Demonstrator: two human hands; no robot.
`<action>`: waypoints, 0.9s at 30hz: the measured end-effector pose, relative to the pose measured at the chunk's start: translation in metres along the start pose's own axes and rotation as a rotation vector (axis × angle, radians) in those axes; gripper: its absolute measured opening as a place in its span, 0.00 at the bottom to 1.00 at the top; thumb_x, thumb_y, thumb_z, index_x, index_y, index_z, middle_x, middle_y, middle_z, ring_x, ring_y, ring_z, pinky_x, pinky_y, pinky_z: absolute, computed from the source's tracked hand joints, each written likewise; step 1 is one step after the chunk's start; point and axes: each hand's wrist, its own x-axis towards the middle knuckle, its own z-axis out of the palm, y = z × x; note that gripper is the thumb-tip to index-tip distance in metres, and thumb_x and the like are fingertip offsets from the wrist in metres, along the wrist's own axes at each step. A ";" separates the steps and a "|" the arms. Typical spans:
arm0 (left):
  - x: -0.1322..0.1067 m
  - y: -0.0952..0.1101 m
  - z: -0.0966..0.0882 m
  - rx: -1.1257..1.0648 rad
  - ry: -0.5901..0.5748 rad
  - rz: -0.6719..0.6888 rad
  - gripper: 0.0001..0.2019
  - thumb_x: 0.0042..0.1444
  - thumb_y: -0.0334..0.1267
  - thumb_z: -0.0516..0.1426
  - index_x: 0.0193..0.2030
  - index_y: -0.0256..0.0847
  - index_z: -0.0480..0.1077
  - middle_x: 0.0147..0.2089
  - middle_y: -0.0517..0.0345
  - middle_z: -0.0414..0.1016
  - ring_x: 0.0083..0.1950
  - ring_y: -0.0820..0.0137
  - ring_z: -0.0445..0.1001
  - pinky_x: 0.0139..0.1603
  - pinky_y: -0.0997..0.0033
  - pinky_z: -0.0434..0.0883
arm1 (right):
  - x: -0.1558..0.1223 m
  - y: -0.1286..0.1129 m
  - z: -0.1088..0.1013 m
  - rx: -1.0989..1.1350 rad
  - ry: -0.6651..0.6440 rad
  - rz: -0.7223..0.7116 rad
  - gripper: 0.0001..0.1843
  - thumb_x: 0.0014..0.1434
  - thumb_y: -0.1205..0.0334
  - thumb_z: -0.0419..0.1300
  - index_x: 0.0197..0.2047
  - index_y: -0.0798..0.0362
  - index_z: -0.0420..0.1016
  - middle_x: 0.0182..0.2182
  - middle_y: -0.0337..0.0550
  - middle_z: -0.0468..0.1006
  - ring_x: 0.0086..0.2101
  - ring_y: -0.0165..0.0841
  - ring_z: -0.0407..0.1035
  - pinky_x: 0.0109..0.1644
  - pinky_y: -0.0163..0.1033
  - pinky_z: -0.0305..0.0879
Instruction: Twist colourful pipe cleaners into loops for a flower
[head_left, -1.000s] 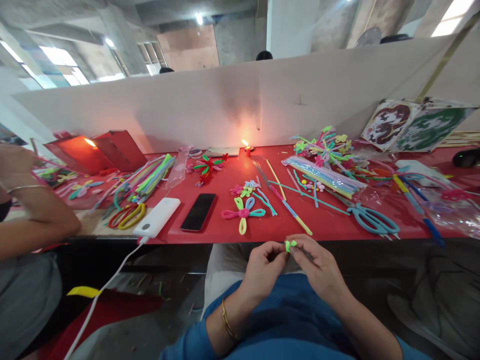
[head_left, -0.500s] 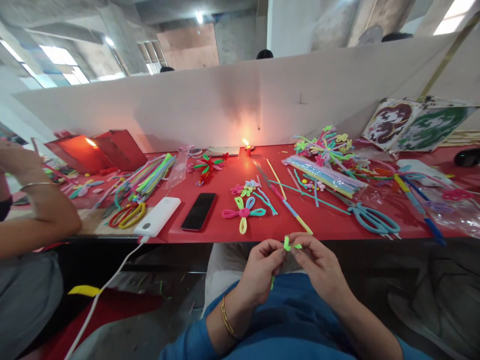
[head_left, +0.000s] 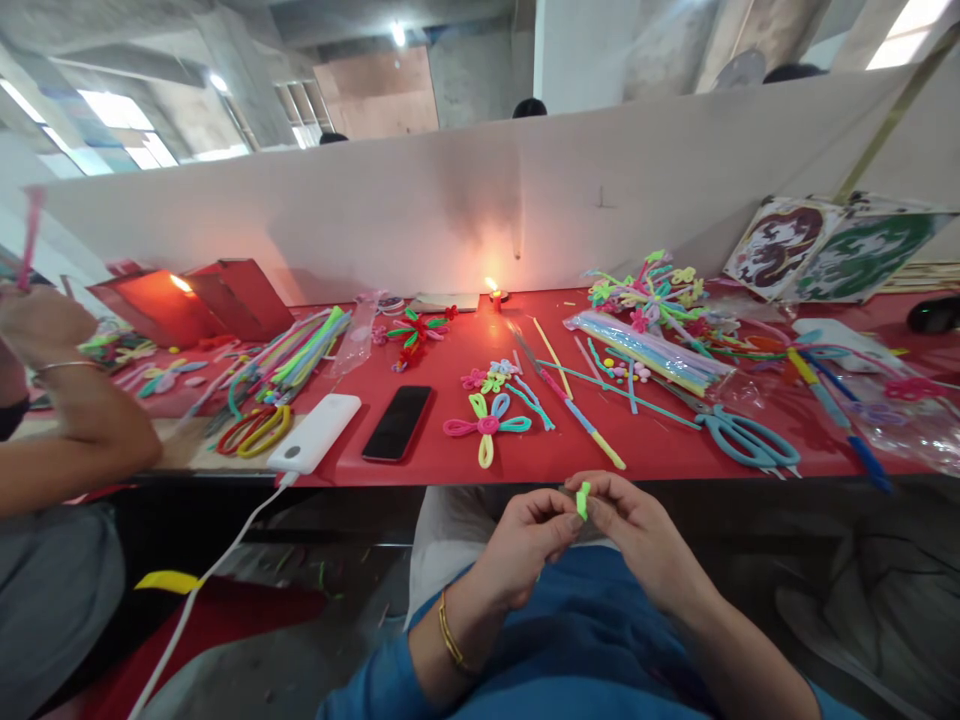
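My left hand (head_left: 531,540) and my right hand (head_left: 637,535) meet just below the red table's (head_left: 525,455) front edge, over my lap. Both pinch a short bright green pipe cleaner piece (head_left: 582,497), whose folded end sticks up between the fingertips. On the table straight ahead lies a finished pink, yellow and blue pipe cleaner flower (head_left: 486,428). A long blue and yellow stem (head_left: 585,425) lies beside it.
A black phone (head_left: 397,423) and a white power bank (head_left: 315,433) with its cable lie at the left. Blue scissors (head_left: 742,435), a pipe cleaner packet (head_left: 649,350) and a lit candle (head_left: 493,292) stand farther off. Another person's arm (head_left: 82,420) works at the left.
My fingers have turned the green piece, so its two spread tips now stand as one upright fold. The person at the left has raised a hand with a pink strand.
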 end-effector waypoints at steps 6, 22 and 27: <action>0.003 -0.002 0.001 0.261 0.139 0.123 0.09 0.44 0.38 0.58 0.23 0.35 0.64 0.21 0.64 0.60 0.23 0.79 0.56 0.25 0.76 0.56 | -0.001 0.004 0.001 -0.449 0.129 -0.343 0.10 0.55 0.62 0.51 0.35 0.54 0.73 0.39 0.50 0.74 0.41 0.37 0.68 0.45 0.42 0.64; -0.010 -0.002 0.002 -0.286 -0.358 -0.212 0.16 0.36 0.44 0.64 0.19 0.35 0.63 0.13 0.69 0.54 0.14 0.84 0.48 0.18 0.75 0.42 | -0.009 -0.003 -0.003 0.300 -0.349 -0.220 0.07 0.53 0.56 0.58 0.28 0.46 0.76 0.44 0.41 0.72 0.51 0.39 0.62 0.55 0.48 0.56; -0.009 -0.003 0.003 -0.281 -0.306 -0.176 0.15 0.39 0.43 0.64 0.21 0.35 0.63 0.16 0.67 0.57 0.15 0.84 0.50 0.18 0.76 0.42 | -0.006 0.000 -0.004 0.306 -0.319 -0.130 0.07 0.53 0.57 0.58 0.27 0.47 0.76 0.45 0.41 0.71 0.50 0.38 0.62 0.54 0.47 0.56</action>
